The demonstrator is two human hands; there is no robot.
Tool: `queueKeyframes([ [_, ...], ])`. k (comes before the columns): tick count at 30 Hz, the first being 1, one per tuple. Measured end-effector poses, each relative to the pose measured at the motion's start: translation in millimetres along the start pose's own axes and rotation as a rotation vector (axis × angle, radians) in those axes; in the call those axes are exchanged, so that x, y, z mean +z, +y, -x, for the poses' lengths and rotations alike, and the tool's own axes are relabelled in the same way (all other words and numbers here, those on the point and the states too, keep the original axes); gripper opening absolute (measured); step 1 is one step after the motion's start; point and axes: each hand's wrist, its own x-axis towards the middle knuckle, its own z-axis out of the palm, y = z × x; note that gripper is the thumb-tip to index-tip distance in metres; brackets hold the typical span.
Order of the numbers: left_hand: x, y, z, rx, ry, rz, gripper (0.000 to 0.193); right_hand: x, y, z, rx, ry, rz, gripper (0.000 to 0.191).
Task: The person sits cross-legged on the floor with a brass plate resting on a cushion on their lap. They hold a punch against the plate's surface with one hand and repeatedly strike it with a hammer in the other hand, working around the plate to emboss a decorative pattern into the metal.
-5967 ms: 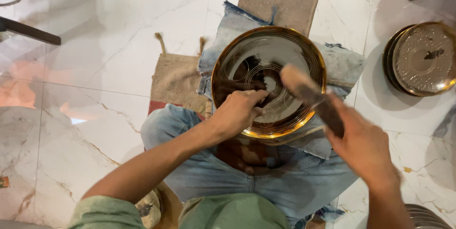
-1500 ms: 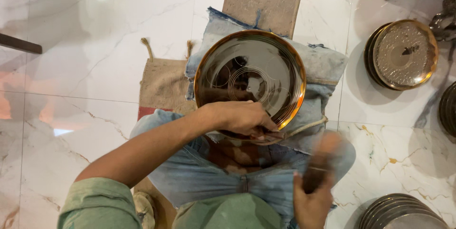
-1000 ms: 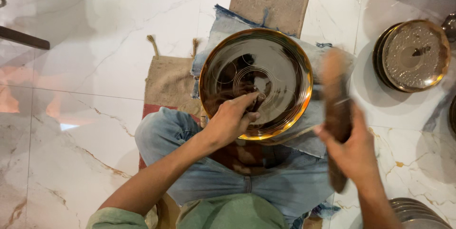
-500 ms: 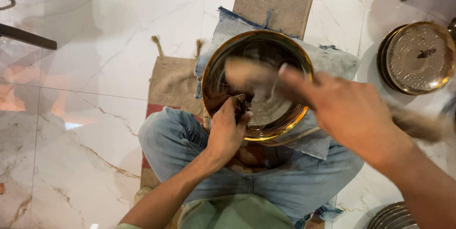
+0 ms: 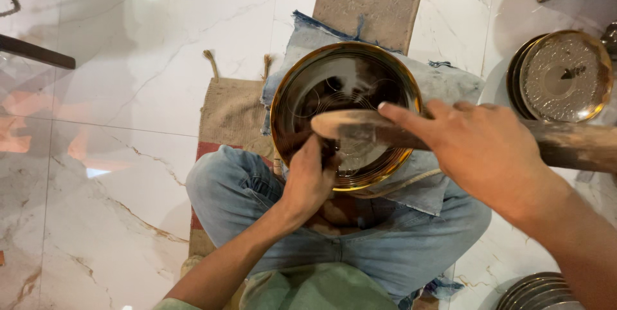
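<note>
A round brass plate (image 5: pixel 302 91) with a dark, engraved middle rests on folded denim cloth in front of my crossed legs. My left hand (image 5: pixel 310 184) sits at its near rim, fingers closed around a small tool whose tip is hidden behind the stick. My right hand (image 5: pixel 479 149) grips a long wooden stick (image 5: pixel 572 145) that lies across the plate, its rounded end above the middle, index finger stretched along it.
A stone block (image 5: pixel 369 1) lies beyond the plate, a burlap mat (image 5: pixel 231 114) to its left. A textured brass plate (image 5: pixel 565 75) on a stack stands at right, more stacked plates (image 5: pixel 536 291) at bottom right. White marble floor (image 5: pixel 116 91) all around.
My right hand has swung the wooden stick from beside my knee up and over the plate, so it now lies across it. My left hand stayed at the near rim.
</note>
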Motion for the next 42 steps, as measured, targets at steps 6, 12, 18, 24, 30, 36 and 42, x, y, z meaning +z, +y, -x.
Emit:
queueKeyframes([
  [6,-3.7,1.6,-13.0,0.04,-0.14,-0.047,0.025,6.4,5.4,20.6,0.056,-0.077,0.065,0.097],
  [12,-6.3,4.7,-19.4,0.03,-0.237,0.01,0.036,11.4,10.4,29.8,0.162,-0.214,0.133,0.095],
  [18,-4.2,2.3,-12.0,0.122,-0.149,-0.006,0.033,16.0,12.9,21.0,0.146,0.036,-0.099,0.092],
  [24,0.6,5.9,-2.6,-0.055,-0.03,-0.053,0.024,3.1,-4.1,17.9,0.006,0.133,-0.008,0.096],
  [30,-3.2,11.8,-2.1,-0.028,-0.042,0.024,0.031,-10.8,-9.9,7.5,-0.025,0.238,-0.134,0.088],
  [36,-2.1,10.5,-4.2,-0.015,-0.03,0.022,0.029,-5.5,-7.9,8.2,-0.038,0.078,0.033,0.089],
  [42,2.6,4.8,-4.1,0.031,-0.081,0.039,0.022,-10.9,-9.7,19.8,0.003,-0.012,0.182,0.085],
])
